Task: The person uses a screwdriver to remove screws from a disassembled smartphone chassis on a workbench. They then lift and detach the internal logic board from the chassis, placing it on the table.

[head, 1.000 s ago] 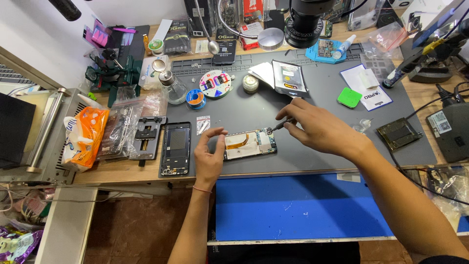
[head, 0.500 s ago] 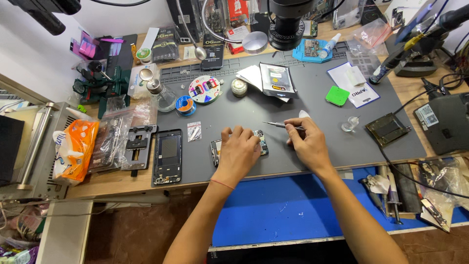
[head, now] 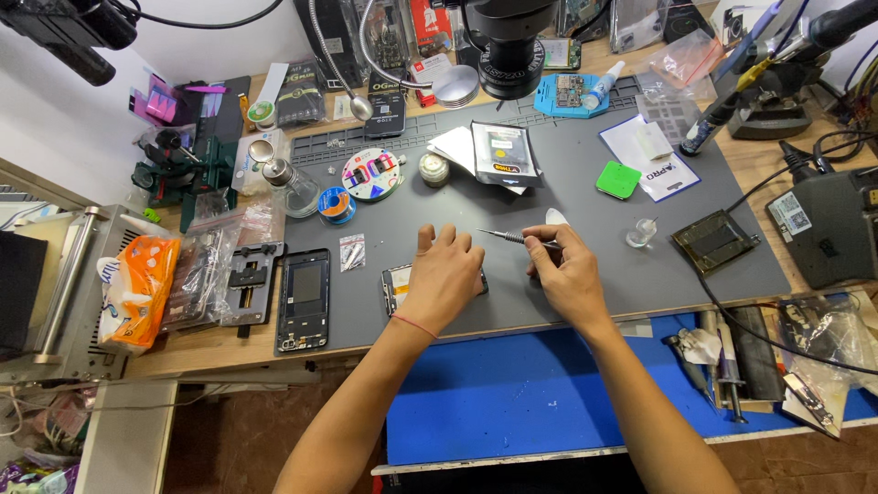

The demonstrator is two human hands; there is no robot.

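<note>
My left hand (head: 444,279) lies flat over an opened phone body (head: 397,287) on the grey work mat (head: 585,197), covering most of it. My right hand (head: 567,270) is just to the right of it and grips a thin metal screwdriver (head: 512,238) whose tip points left, above the phone. A black phone frame (head: 304,297) lies on the mat's left edge.
A microscope head (head: 512,41) hangs over the mat's far side. A small boxed part (head: 501,154), a round parts dish (head: 370,174), a green pad (head: 618,179) and a dark square module (head: 715,241) lie around. A grey station (head: 828,224) stands right, an orange pack (head: 137,288) left.
My left hand has stayed on the phone body. My right hand has drawn back slightly with the screwdriver. The camera view has shifted a little.
</note>
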